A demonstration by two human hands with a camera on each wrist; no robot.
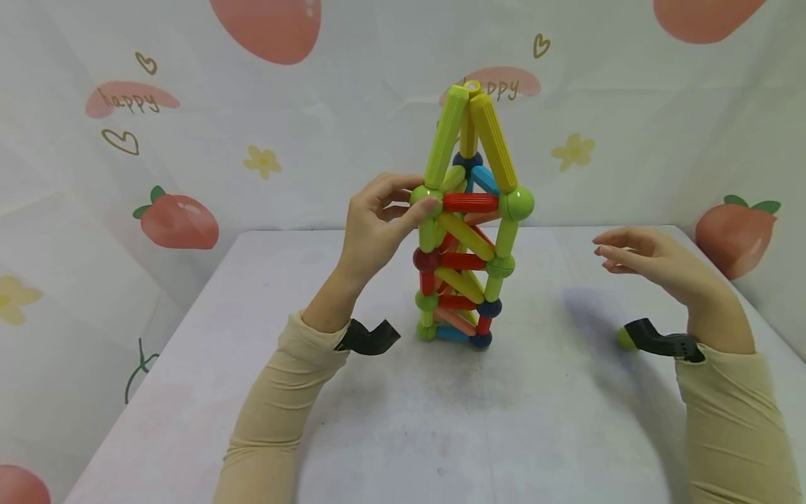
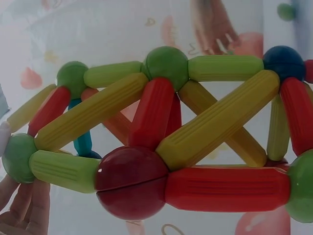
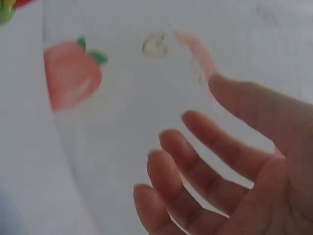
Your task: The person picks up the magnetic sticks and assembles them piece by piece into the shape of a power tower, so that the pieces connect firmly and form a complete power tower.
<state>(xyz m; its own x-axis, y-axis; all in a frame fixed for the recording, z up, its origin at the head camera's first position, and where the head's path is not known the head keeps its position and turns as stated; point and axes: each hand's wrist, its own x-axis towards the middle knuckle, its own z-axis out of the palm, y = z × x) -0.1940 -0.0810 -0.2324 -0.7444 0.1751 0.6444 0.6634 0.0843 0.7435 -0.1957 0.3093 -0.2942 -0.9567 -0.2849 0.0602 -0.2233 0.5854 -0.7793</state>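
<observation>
A tall tower of magnetic rods and balls (image 1: 464, 261) stands on the table, its stacked levels braced by slanting yellow rods. Three rods, light green and yellow, lean together into a peak at its top. My left hand (image 1: 378, 220) pinches the green ball (image 1: 428, 200) at the tower's upper left corner between thumb and fingers. In the left wrist view, fingertips (image 2: 36, 208) show against that same ball (image 2: 18, 157). Off to the right, my right hand (image 1: 655, 262) hovers above the table, holding nothing. The right wrist view shows its fingers (image 3: 176, 147) relaxed and spread apart.
A loose green ball (image 1: 625, 339) lies on the white table (image 1: 541, 434) below the right wrist, partly covered by the black wrist strap (image 1: 664, 341). Behind the table hangs a white cloth (image 1: 378, 105) printed with fruit, hearts and flowers.
</observation>
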